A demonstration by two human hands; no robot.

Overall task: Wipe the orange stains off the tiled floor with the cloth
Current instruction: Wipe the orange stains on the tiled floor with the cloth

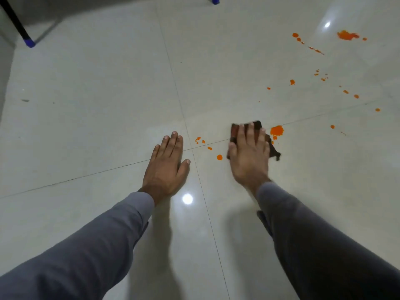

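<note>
My right hand (249,154) presses flat on a dark brown cloth (273,148) lying on the pale tiled floor (108,105), fingers straight over it. A large orange stain (276,130) lies just right of the cloth's far corner. Small orange drops (219,157) sit between my two hands near the tile joint. More orange splatter (347,35) spreads toward the far right. My left hand (166,165) rests flat on the floor with straight fingers and holds nothing.
A black furniture leg with a blue foot (29,42) stands at the far left. Another blue foot (215,0) shows at the top edge. Lamp glare reflects on the glossy tiles. Grey sleeves cover both forearms.
</note>
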